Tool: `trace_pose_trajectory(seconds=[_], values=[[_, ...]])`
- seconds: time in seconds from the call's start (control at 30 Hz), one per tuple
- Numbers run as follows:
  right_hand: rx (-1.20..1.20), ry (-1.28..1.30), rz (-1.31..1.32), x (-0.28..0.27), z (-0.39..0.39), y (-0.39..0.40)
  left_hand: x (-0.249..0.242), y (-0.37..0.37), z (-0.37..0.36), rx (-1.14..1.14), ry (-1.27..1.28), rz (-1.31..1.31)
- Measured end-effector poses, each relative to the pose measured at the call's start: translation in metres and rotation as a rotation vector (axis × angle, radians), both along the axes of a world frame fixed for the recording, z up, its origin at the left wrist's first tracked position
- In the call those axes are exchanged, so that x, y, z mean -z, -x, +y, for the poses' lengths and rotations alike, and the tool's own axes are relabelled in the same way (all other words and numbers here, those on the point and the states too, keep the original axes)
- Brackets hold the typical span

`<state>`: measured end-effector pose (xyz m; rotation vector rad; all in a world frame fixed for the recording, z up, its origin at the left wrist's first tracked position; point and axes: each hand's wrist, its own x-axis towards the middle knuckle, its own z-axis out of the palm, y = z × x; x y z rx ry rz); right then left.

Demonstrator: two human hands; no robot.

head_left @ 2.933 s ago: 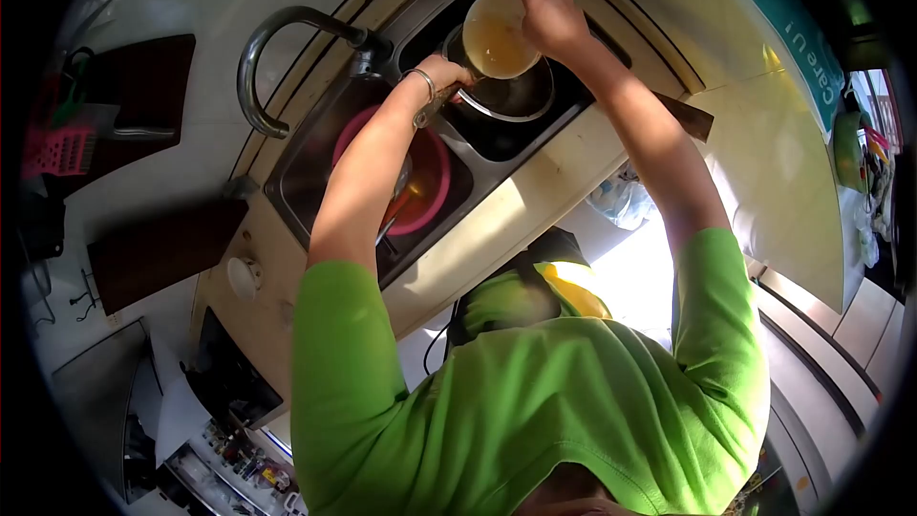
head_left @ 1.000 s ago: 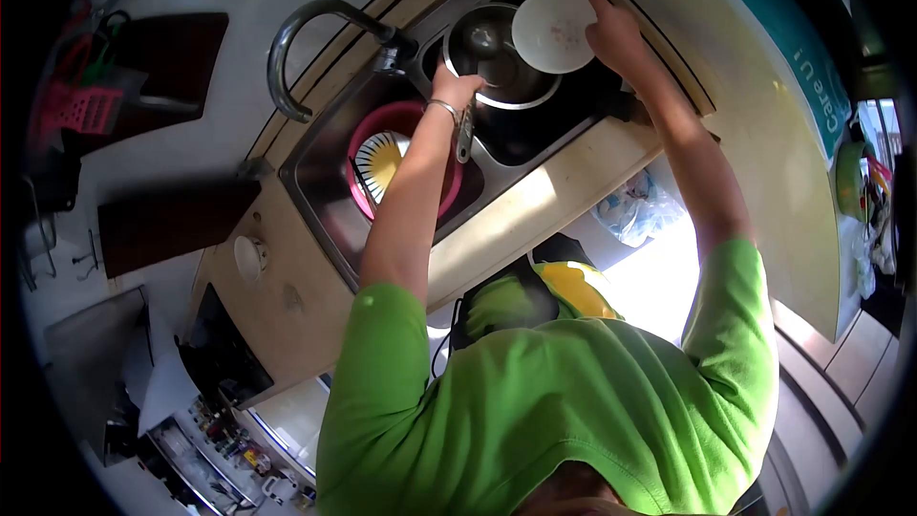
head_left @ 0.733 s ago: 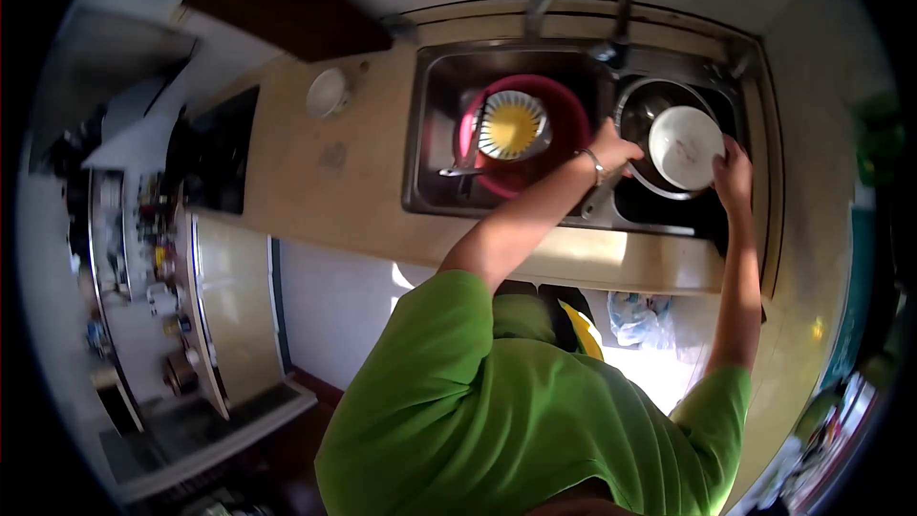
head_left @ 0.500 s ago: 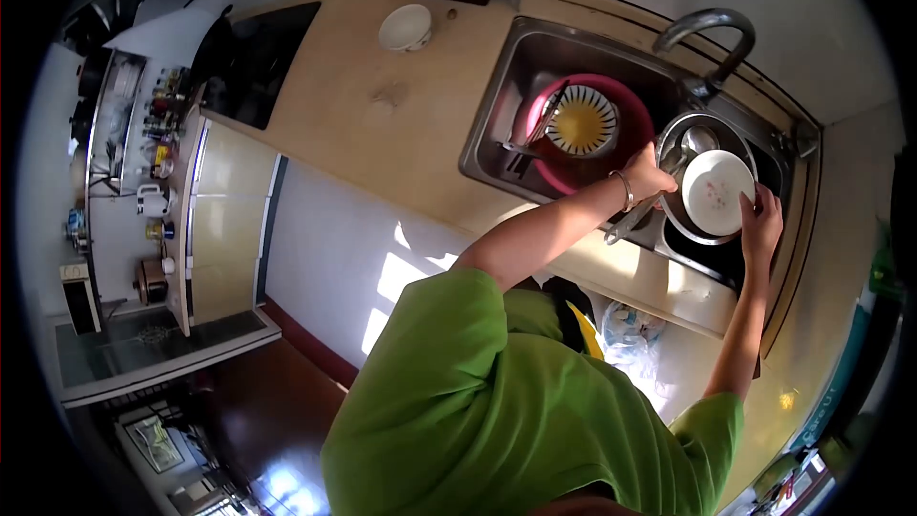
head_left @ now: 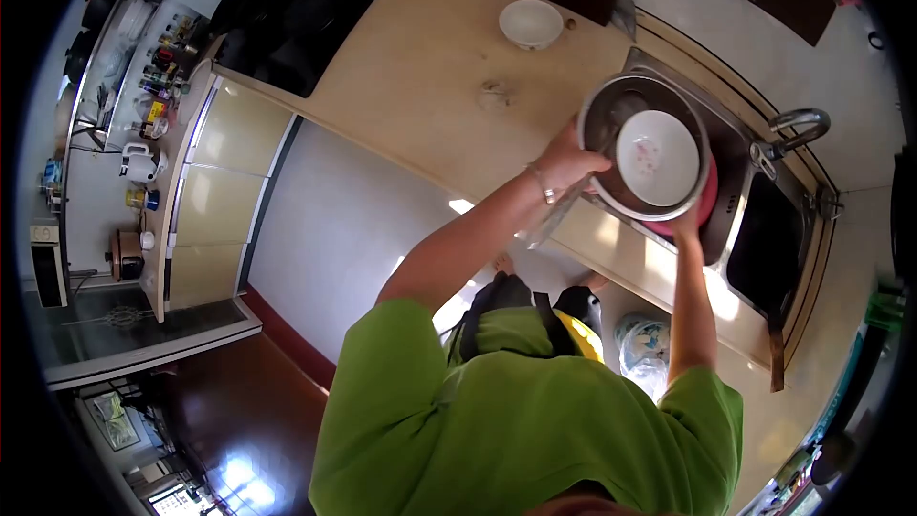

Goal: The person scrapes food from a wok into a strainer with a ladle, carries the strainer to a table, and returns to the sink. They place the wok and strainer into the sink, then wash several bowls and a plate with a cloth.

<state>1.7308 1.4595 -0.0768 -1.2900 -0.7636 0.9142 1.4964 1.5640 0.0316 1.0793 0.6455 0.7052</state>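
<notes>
One pot [head_left: 604,124], one bowl [head_left: 659,158] inside, is being gripped by the left hand [head_left: 571,162] above the sink [head_left: 737,193]; a second bowl [head_left: 531,24] near the bench's [head_left: 420,67] back edge; right hand's [head_left: 686,227] fingers being hidden, hold unclear.

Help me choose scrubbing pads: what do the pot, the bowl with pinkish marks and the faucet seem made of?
The pot looks metal, probably stainless steel: gray inner wall, bright rim. The bowl with pinkish marks seems glazed ceramic, judging by its smooth white surface, though plastic is possible. The faucet looks like polished metal, perhaps chrome-plated, from its bright highlights.
</notes>
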Motion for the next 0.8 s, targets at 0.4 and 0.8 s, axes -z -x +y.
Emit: trace_pose_trajectory(seconds=[0.4, 0.8], values=[[-0.486, -0.211, -0.076, 0.050, 0.192, 0.213, -0.033, 0.168, 0.047, -0.306, 0.070, 0.332], [-0.376, -0.162, -1.175, -0.018, 0.110, 0.174, -0.008, 0.183, 0.071, -0.354, 0.157, 0.260]])
